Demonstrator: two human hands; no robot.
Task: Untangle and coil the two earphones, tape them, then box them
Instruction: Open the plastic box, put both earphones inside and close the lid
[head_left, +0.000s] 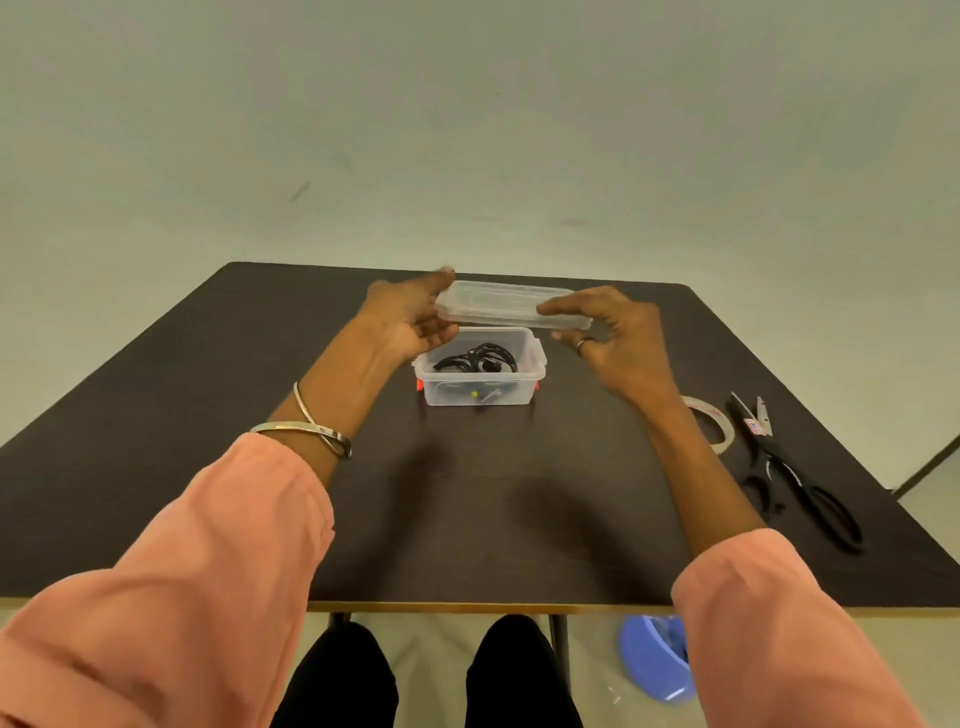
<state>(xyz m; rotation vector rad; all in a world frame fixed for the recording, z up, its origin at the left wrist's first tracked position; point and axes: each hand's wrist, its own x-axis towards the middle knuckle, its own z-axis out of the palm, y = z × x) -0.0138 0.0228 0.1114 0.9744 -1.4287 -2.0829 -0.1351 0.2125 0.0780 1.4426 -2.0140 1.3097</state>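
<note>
At the centre of a dark table (467, 493), black earphones (479, 359) lie coiled inside a clear plastic box (480, 371) with red latches at its lower corners, while a person holds the box's clear lid (511, 304) level in the air just above and slightly beyond it. The left hand (410, 319) grips the lid's left end, thumb on top and fingers curled beneath; the right hand (610, 332), a ring on one finger, pinches the right end between thumb and fingertips. The lid does not touch the box, and the gap between them leaves the earphones in view. A small yellow detail and what may be a plug show through the box's near wall, though too faintly to name; whether tape binds the coils cannot be made out. At about four o'clock from the box, near the table's right edge, a roll of clear tape (719, 426) lies flat, partly hidden behind the right forearm, and black-handled scissors (795, 467) rest just beside it, blades pointing away from the person. Two metal bangles (317, 426) circle the left wrist above a rolled pink sleeve (171, 587). At six o'clock, below the table's front edge, dark-trousered knees (431, 675) show, and a blue container (654, 660) on the floor at five o'clock is cut off by the right sleeve.
</note>
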